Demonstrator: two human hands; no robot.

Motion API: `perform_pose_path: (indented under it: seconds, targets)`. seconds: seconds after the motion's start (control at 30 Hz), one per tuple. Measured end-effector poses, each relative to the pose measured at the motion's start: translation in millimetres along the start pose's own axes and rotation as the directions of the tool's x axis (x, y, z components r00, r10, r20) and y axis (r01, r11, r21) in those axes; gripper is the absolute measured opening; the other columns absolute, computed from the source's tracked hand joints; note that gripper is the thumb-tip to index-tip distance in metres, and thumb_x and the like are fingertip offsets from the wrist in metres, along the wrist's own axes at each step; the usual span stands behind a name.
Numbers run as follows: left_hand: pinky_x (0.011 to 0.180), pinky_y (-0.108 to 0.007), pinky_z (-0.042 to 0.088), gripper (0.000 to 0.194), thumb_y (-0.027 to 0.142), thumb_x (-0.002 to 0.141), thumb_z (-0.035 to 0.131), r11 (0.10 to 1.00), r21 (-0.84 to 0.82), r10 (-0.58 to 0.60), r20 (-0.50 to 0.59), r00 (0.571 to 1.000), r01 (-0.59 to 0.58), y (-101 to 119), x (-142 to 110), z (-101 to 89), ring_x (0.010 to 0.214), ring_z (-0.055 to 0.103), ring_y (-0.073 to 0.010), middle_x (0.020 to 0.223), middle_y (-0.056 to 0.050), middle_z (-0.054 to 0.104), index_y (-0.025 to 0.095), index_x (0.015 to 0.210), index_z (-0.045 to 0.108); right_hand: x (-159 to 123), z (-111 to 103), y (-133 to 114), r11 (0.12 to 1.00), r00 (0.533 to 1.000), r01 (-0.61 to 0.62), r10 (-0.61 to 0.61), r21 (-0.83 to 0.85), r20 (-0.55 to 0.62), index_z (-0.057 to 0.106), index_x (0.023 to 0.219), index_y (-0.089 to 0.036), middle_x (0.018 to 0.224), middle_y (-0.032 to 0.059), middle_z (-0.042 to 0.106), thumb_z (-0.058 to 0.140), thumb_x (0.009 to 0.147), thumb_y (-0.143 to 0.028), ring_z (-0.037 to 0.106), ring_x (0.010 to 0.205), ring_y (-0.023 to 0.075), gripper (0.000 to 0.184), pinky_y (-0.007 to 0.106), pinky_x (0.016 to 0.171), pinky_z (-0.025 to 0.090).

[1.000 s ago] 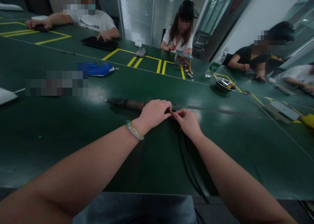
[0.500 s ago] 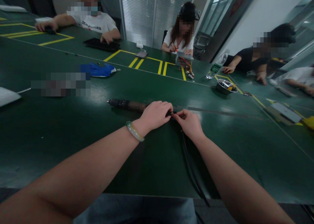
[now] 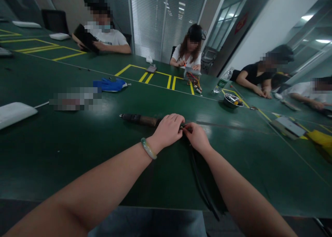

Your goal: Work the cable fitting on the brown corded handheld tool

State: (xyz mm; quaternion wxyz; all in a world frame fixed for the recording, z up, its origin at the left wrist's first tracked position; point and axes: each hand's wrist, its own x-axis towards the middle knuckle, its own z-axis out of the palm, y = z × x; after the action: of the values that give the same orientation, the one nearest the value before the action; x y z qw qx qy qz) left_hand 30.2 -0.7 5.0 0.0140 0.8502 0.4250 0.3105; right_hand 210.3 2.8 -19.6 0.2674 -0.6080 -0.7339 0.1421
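Note:
An electric screwdriver (image 3: 145, 120) with a dark, slim body lies on the green table, its tip pointing left. My left hand (image 3: 169, 130), a bangle on the wrist, is wrapped round its rear end and covers that part. Close beside it, my right hand (image 3: 196, 136) pinches a small connector at the tool's tail; the fingertips hide most of it. From there a black cable (image 3: 195, 171) runs down toward me and over the table's front edge.
A blue glove (image 3: 111, 85) and a white device (image 3: 17, 113) lie to the left. Farther right stand a water bottle (image 3: 223, 82) and a metal bowl (image 3: 231, 102). A metal box with coloured wires (image 3: 193, 78) is across the table. Several people sit around it.
My view has shifted slightly, while both hands keep their hold on the screwdriver and connector. Across the table at left, a person has lifted a dark tablet-like panel off the table.

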Motion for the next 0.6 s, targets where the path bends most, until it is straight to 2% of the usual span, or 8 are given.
perform_pose_path:
  seconds: [0.07, 0.1, 0.2, 0.3, 0.37, 0.43, 0.5, 0.6]
  targets:
    - [0.089, -0.037, 0.042, 0.019, 0.013, 0.079, 0.053, 0.997, -0.057, 0.055, -0.020, 0.998, -0.056, 5, -2, -6.4, 0.100, 0.055, -0.0226, 0.104, -0.006, 0.062, 0.019, 0.098, 0.053, -1, -2, -3, 1.000, 1.000, -0.001, 0.001, -0.022, 0.002, 0.064, 0.088, -0.020, 0.091, 0.0026, 0.067, 0.060, 0.086, -0.032, 0.062, 0.083, 0.0173, 0.012, 0.027, 0.071, 0.044]
    - [0.088, -0.035, 0.043, 0.017, 0.012, 0.080, 0.052, 0.990, -0.090, 0.109, 0.004, 0.994, -0.108, 7, -4, -8.9, 0.097, 0.057, -0.0213, 0.100, -0.005, 0.062, 0.019, 0.095, 0.054, -2, -3, -5, 1.000, 1.000, 0.012, -0.012, -0.027, 0.005, 0.064, 0.088, -0.020, 0.090, 0.0029, 0.067, 0.060, 0.086, -0.030, 0.062, 0.083, 0.0174, 0.011, 0.027, 0.072, 0.044]
    - [0.079, -0.031, 0.044, 0.012, 0.013, 0.081, 0.050, 0.944, -0.194, 0.300, 0.168, 0.939, -0.267, 7, -8, -11.7, 0.080, 0.059, -0.0175, 0.086, 0.000, 0.064, 0.021, 0.085, 0.057, -2, -5, -6, 0.999, 0.999, 0.034, -0.034, -0.008, 0.012, 0.064, 0.088, -0.019, 0.093, 0.0040, 0.067, 0.060, 0.084, -0.028, 0.062, 0.087, 0.0185, 0.011, 0.028, 0.075, 0.044]
    - [0.068, -0.028, 0.044, 0.013, 0.012, 0.080, 0.052, 0.928, -0.261, 0.348, 0.339, 0.874, -0.267, 4, -10, -9.9, 0.068, 0.058, -0.0152, 0.078, 0.002, 0.065, 0.022, 0.080, 0.060, 0, -11, 3, 1.000, 1.000, -0.031, 0.031, 0.004, -0.001, 0.065, 0.085, -0.021, 0.093, 0.0049, 0.067, 0.059, 0.085, -0.035, 0.062, 0.087, 0.0207, 0.015, 0.031, 0.075, 0.044]
    - [0.065, -0.027, 0.043, 0.013, 0.011, 0.078, 0.053, 0.928, -0.294, 0.335, 0.399, 0.854, -0.227, 2, -10, -9.3, 0.068, 0.059, -0.0144, 0.077, 0.002, 0.066, 0.021, 0.079, 0.061, 0, -22, 16, 0.997, 0.997, -0.071, 0.071, 0.002, -0.023, 0.064, 0.081, -0.023, 0.091, 0.0062, 0.067, 0.060, 0.085, -0.037, 0.062, 0.084, 0.0219, 0.015, 0.033, 0.073, 0.043]
    - [0.066, -0.026, 0.044, 0.013, 0.010, 0.078, 0.053, 0.930, -0.313, 0.320, 0.421, 0.849, -0.195, 0, -9, -9.9, 0.071, 0.060, -0.0143, 0.079, 0.002, 0.066, 0.021, 0.078, 0.061, -4, -39, 36, 0.992, 0.991, -0.127, 0.127, 0.003, -0.045, 0.064, 0.079, -0.025, 0.089, 0.0083, 0.067, 0.061, 0.083, -0.036, 0.062, 0.081, 0.0230, 0.012, 0.035, 0.071, 0.042]
    - [0.066, -0.026, 0.044, 0.013, 0.011, 0.079, 0.053, 0.931, -0.321, 0.311, 0.438, 0.844, -0.177, -1, -8, -10.8, 0.073, 0.060, -0.0143, 0.081, 0.002, 0.067, 0.020, 0.078, 0.061, -13, -63, 59, 0.972, 0.969, -0.234, 0.233, 0.000, -0.082, 0.064, 0.076, -0.027, 0.084, 0.0106, 0.067, 0.064, 0.080, -0.035, 0.062, 0.077, 0.0240, 0.009, 0.037, 0.069, 0.041]
    - [0.066, -0.026, 0.044, 0.013, 0.011, 0.081, 0.052, 0.928, -0.332, 0.315, 0.465, 0.827, -0.166, -1, -7, -11.4, 0.074, 0.059, -0.0144, 0.081, 0.001, 0.066, 0.021, 0.079, 0.061, -42, -109, 102, 0.907, 0.892, -0.421, 0.410, -0.021, -0.189, 0.062, 0.070, -0.029, 0.081, 0.0148, 0.066, 0.065, 0.075, -0.036, 0.061, 0.072, 0.0254, 0.010, 0.041, 0.069, 0.038]
